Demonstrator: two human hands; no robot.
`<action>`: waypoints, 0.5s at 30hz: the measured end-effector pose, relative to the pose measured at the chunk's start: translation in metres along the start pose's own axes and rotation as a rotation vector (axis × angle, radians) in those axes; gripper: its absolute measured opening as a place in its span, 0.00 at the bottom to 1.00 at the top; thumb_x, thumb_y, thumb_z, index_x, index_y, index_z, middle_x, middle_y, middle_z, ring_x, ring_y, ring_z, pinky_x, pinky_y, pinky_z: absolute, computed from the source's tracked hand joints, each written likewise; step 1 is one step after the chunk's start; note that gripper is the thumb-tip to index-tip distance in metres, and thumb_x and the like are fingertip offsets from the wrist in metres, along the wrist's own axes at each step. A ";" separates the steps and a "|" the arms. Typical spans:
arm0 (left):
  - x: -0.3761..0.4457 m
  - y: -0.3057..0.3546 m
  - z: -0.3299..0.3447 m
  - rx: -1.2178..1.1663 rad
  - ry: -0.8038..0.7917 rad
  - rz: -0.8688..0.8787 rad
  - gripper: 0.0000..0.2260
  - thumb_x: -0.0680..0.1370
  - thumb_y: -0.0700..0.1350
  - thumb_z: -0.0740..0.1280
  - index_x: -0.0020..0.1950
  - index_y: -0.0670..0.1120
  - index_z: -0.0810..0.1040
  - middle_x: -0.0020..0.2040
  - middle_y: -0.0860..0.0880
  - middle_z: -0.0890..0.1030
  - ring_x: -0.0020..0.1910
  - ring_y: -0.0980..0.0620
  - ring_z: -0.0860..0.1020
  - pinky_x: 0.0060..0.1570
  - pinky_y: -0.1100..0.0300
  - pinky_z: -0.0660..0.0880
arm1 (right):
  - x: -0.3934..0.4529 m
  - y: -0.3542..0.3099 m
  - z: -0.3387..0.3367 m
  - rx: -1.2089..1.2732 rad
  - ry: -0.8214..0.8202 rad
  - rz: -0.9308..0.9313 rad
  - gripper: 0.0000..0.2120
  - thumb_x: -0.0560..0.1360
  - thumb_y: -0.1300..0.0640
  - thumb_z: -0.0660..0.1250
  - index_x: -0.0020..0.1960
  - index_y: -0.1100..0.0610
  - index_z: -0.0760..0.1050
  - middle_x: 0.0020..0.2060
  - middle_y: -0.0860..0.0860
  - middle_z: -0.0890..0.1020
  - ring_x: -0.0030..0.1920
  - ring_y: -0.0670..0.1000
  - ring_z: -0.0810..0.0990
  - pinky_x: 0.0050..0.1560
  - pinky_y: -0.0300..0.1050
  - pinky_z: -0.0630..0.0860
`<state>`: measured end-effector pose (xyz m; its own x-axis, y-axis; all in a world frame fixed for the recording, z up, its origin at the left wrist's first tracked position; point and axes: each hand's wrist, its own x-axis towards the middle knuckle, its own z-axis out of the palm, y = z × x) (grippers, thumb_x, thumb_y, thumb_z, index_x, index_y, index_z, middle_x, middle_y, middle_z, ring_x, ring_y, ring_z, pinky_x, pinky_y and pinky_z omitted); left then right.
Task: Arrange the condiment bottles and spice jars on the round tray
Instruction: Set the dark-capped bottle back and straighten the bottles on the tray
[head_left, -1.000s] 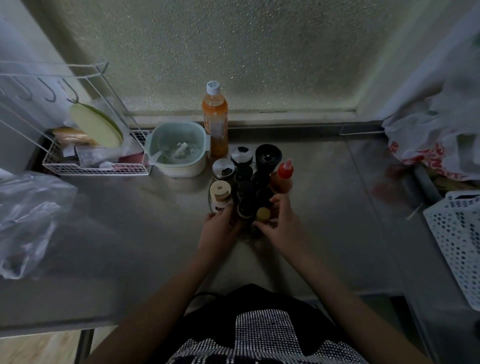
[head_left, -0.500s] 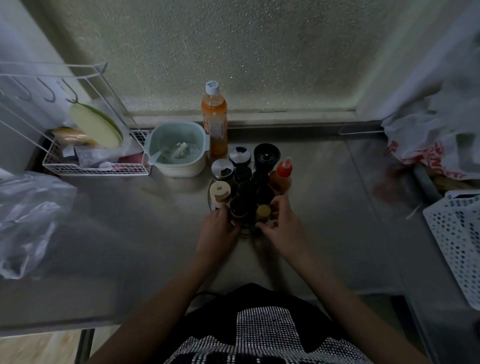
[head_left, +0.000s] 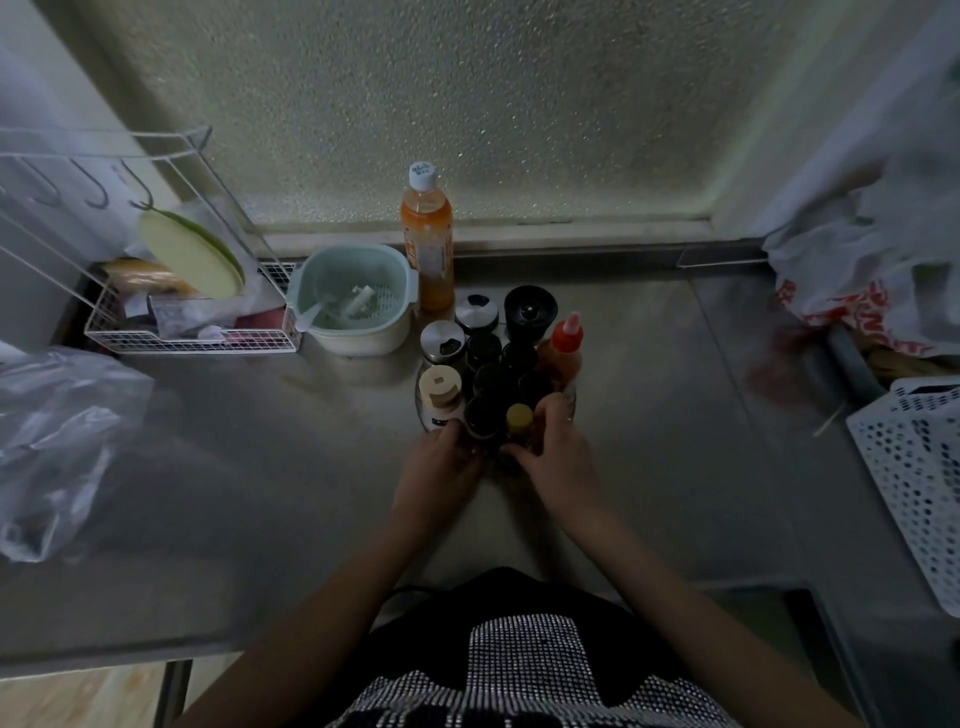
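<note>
Both hands meet at the near edge of the jar cluster on the steel surface (head_left: 649, 415). The left hand (head_left: 441, 462) curls its grip against a dark-capped jar (head_left: 480, 415); the right hand (head_left: 558, 452) wraps the yellow-capped jar (head_left: 519, 418). Behind them stands the red-capped sauce bottle (head_left: 563, 348); the tray beneath is hidden.

Two hands (head_left: 441, 462), one orange bottle (head_left: 427, 244), one red-capped bottle (head_left: 563, 348), one colander (head_left: 353, 299).

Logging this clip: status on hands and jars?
Left hand and right hand cupping the cluster's near side. Jars packed upright. Grip unclear. Orange bottle stands apart behind.
</note>
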<state>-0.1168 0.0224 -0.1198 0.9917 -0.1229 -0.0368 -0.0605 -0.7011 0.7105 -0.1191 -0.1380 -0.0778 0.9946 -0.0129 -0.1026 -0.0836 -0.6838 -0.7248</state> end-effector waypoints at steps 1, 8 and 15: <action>0.000 0.000 -0.001 0.010 0.006 -0.001 0.11 0.70 0.48 0.64 0.47 0.42 0.75 0.43 0.42 0.81 0.42 0.43 0.79 0.40 0.49 0.76 | 0.000 0.003 0.000 0.005 -0.013 0.003 0.23 0.69 0.57 0.74 0.49 0.52 0.59 0.44 0.50 0.73 0.42 0.52 0.74 0.40 0.42 0.65; -0.003 -0.004 -0.003 0.166 0.126 0.032 0.06 0.68 0.45 0.67 0.39 0.43 0.76 0.39 0.41 0.81 0.43 0.40 0.78 0.44 0.52 0.70 | -0.002 0.013 0.001 0.013 -0.044 0.005 0.15 0.73 0.64 0.68 0.54 0.57 0.64 0.48 0.58 0.79 0.45 0.57 0.78 0.42 0.46 0.71; -0.008 -0.012 -0.005 0.068 0.210 -0.108 0.08 0.71 0.42 0.68 0.45 0.42 0.71 0.44 0.41 0.76 0.43 0.41 0.74 0.41 0.49 0.72 | 0.004 0.036 -0.014 -0.033 0.156 0.213 0.05 0.76 0.64 0.59 0.50 0.60 0.66 0.41 0.56 0.73 0.42 0.60 0.75 0.39 0.47 0.67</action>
<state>-0.1232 0.0353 -0.1245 0.9942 0.0985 0.0421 0.0462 -0.7488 0.6611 -0.1171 -0.1730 -0.0945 0.9524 -0.2699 -0.1419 -0.2925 -0.6769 -0.6755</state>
